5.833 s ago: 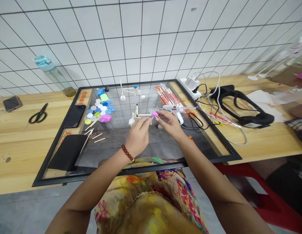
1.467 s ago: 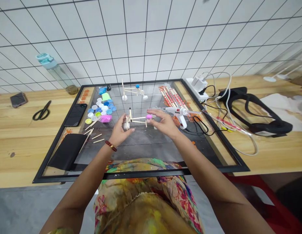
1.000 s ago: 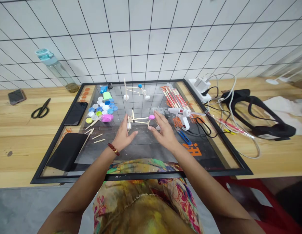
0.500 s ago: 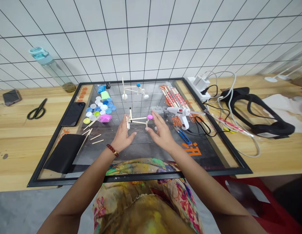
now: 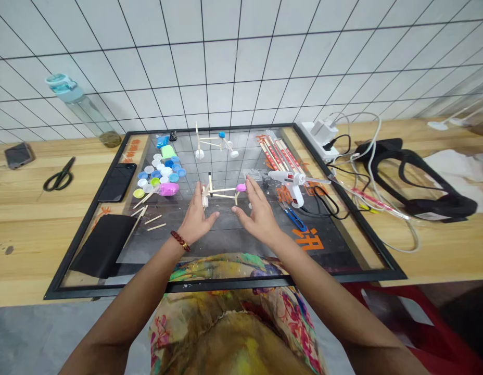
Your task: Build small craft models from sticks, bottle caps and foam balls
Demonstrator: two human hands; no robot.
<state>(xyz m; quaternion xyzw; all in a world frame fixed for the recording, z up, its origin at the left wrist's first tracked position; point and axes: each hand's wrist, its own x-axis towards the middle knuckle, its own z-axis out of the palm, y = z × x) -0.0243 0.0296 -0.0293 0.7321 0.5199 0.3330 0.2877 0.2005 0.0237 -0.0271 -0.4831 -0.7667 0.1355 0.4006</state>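
A small stick model (image 5: 225, 190) with a pink piece (image 5: 241, 187) at its right end and a dark-tipped upright stick stands on the glass board (image 5: 218, 245). My left hand (image 5: 196, 216) is beside its left end, fingers stretched out and thumb apart. On the other side, my right hand (image 5: 258, 211) is spread beside the pink piece. Whether the fingers touch the model I cannot tell; neither hand grips it. Behind it stands another stick model (image 5: 210, 141), with white round ends and a blue piece on top.
Left are several coloured caps (image 5: 165, 171), loose sticks (image 5: 153, 220), a phone (image 5: 117, 182), a black cloth (image 5: 103, 245), scissors (image 5: 60, 174) and a bottle (image 5: 83, 110). Right are a glue gun (image 5: 290, 183), blue-handled snips (image 5: 296, 219), bundled sticks (image 5: 280, 154), a power strip (image 5: 319, 140) and a black headset (image 5: 421, 192).
My right fingers have opened slightly away from the pink piece. The pink piece looks slightly tilted compared with before. My left hand has hardly moved.
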